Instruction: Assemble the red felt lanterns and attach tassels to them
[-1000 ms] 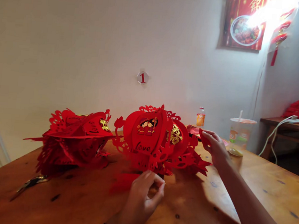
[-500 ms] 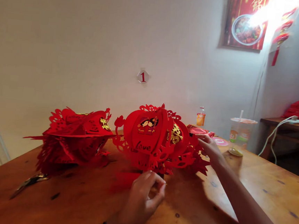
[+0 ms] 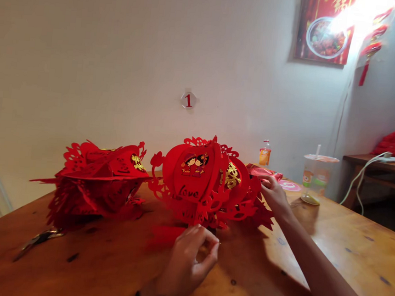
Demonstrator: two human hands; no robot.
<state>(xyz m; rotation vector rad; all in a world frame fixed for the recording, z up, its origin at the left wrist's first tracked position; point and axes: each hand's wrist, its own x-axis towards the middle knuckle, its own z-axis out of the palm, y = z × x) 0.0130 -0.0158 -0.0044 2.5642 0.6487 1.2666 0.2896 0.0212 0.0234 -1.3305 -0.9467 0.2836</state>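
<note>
Near the far edge of the wooden table (image 3: pixel 255 282), the red paper lantern (image 3: pixel 193 177) sits before the left hand (image 3: pixel 188 260), its thumb and fingertips pinched together; the right hand (image 3: pixel 276 196) reaches its side, grip unclear.

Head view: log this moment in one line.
left hand: fingers pinched, before red lantern | right hand: at lantern's right edge | cup: upright, with straw

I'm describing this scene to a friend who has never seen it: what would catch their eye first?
Probably the lantern mid-table, bright red with a kissing couple, just beyond the left hand. Next, the glaring light at upper right, beside a food poster.
</note>
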